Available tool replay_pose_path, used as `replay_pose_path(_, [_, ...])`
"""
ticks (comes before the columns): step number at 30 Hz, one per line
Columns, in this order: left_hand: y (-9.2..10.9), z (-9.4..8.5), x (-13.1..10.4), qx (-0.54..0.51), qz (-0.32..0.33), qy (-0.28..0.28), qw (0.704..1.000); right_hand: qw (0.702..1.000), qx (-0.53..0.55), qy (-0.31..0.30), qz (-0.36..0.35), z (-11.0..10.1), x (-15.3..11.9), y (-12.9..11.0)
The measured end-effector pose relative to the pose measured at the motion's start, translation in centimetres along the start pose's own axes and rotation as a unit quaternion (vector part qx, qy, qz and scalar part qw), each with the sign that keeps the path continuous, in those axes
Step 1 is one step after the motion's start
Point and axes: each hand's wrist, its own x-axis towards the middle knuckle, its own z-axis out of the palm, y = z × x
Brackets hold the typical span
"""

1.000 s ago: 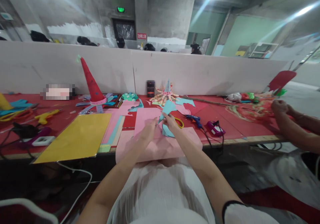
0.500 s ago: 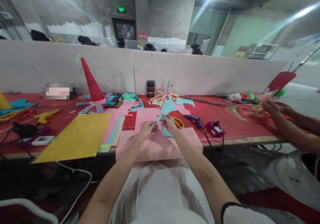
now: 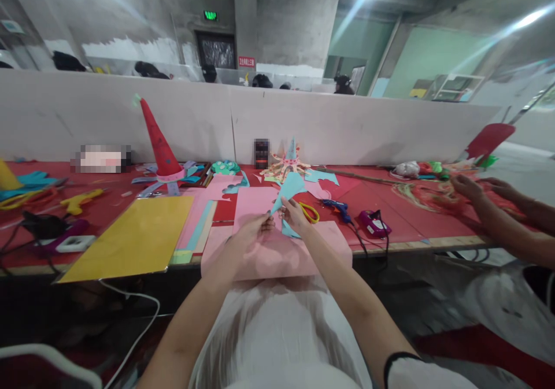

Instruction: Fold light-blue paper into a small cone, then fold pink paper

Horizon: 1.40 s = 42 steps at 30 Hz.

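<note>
Both my hands are at a light blue piece of paper (image 3: pixel 291 186), rolled or folded to a narrow point, over pink sheets (image 3: pixel 255 204) at the table's front edge. My right hand (image 3: pixel 293 214) pinches its lower right side. My left hand (image 3: pixel 261 225) has its fingers closed at the pointed lower end; the fingertips are partly hidden. Under my right hand lies another blue paper scrap (image 3: pixel 289 229). Yellow-handled scissors (image 3: pixel 310 212) lie just right of that hand. Beyond the paper stands a small blue cone with a fringed base (image 3: pixel 291 156).
A blue glue gun (image 3: pixel 339 208) and a purple box with a cord (image 3: pixel 374 223) lie to the right. At left are a yellow sheet (image 3: pixel 130 236), overhanging the edge, and a tall red cone (image 3: pixel 159 143). A co-worker's hands (image 3: pixel 470 188) handle reddish strands at far right.
My left hand has shifted slightly, its fingers curling more at the paper's point. The blue paper and my right hand stay almost in place. The co-worker's hands have moved a little.
</note>
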Motion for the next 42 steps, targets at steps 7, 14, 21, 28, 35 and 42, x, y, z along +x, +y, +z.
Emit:
replay_pose_path(7, [-0.6,-0.2,0.1,-0.081,0.004,0.014,0.997,1.0,0.009,0.0,0.0,0.0,0.2,0.3])
replay_pose_path(14, [0.2,0.3,-1.1,0.106,0.115,0.009,0.988,1.0,0.021,0.012,-0.001,-0.2,0.4,0.8])
replay_pose_path(21, [-0.4,0.5,-0.8,0.26,0.192,0.05,0.945,1.0,0.016,0.002,0.009,-0.2,0.2,1.1])
replay_pose_path(28, [-0.3,1.1,-0.3,0.174,0.151,0.025,0.973,0.999,-0.031,-0.029,0.035,0.0,-0.4,1.3])
replay_pose_path(35, [-0.9,0.2,0.7,0.181,0.143,0.037,0.972,0.998,-0.051,-0.035,0.022,0.2,-0.6,1.4])
replay_pose_path(42, [-1.4,-0.8,1.3,0.149,0.103,-0.03,0.983,0.995,-0.099,-0.002,0.026,-0.4,-0.3,3.2])
